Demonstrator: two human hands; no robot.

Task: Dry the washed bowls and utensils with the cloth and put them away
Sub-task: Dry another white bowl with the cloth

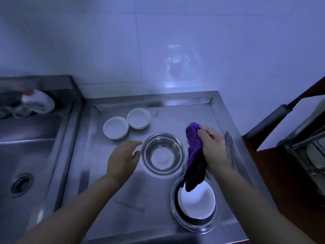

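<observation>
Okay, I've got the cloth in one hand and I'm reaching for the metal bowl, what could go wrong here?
The purple cloth in your right hand dangles into the near metal bowl holding a white dish; it may drag that. Your left hand, open beside the empty steel bowl, could slip on its smooth rim.

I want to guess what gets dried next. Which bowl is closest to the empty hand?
The shiny metal bowl beside the left hand. The two white bowls sit farther back.
</observation>
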